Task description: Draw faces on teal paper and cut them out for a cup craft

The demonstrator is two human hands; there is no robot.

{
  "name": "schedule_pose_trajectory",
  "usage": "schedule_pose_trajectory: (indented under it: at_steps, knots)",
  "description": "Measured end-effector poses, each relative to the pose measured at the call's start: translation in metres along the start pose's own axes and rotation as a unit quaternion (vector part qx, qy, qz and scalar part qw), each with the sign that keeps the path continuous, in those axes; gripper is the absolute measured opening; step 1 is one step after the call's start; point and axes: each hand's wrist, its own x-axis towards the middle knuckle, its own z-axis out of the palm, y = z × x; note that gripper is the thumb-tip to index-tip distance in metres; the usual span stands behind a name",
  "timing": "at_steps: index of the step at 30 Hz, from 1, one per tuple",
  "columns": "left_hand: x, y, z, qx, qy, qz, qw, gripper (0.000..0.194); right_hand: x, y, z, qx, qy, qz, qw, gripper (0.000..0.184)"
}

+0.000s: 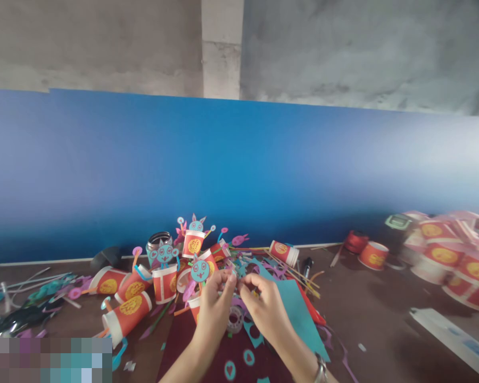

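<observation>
My left hand [219, 300] and my right hand [262, 302] face each other over a dark red sheet [191, 354], thumbs and forefingers pinched. Whatever lies between the fingertips is too small to name. Just below them sits a roll of tape [235, 320]. Two light-blue paper discs with hearts, one nearer [230, 371] and one farther [248, 357], lie on the sheet. Beside my right hand is a turquoise paper sheet [299, 311] with cut edges. A blue paper cat face [199, 270] stands close behind my left hand, on a red paper cup partly hidden by that hand.
Red paper cups with yellow prints [130, 311] lie and stand at left, some bearing paper faces. Paper scraps and thin sticks [299, 271] are heaped behind my hands. Stacked cups [443, 255] and a white strip [453, 338] are at right. A blue panel [239, 175] borders the table.
</observation>
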Motion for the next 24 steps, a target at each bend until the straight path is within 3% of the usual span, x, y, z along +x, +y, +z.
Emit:
schedule_pose_trajectory:
  at_steps: [9, 13, 16, 20, 22, 24]
  knots:
    - [0.005, 0.005, -0.004, -0.084, 0.004, -0.044, 0.995, 0.031, 0.007, 0.006, -0.001, 0.066, -0.017, 0.03, 0.997, 0.015]
    - [0.01, 0.008, -0.011, -0.074, 0.031, -0.027, 0.996, 0.032, 0.012, 0.015, -0.004, 0.062, -0.038, 0.031, 0.997, 0.016]
    - [0.016, 0.004, -0.018, -0.03, 0.033, -0.005, 0.999, 0.03, 0.015, 0.025, -0.012, -0.093, -0.081, 0.024, 0.992, 0.025]
    - [0.02, -0.001, -0.025, 0.026, 0.031, 0.014, 0.999, 0.025, 0.016, 0.04, -0.02, -0.388, -0.124, 0.017, 0.913, 0.015]
    - [0.021, 0.0, -0.026, 0.042, 0.021, 0.027, 0.999, 0.023, 0.018, 0.045, -0.021, -0.452, -0.135, 0.038, 0.881, 0.02]
    - [0.021, 0.002, -0.024, 0.05, 0.01, 0.035, 0.998, 0.022, 0.023, 0.047, -0.021, -0.477, -0.129, 0.048, 0.868, 0.024]
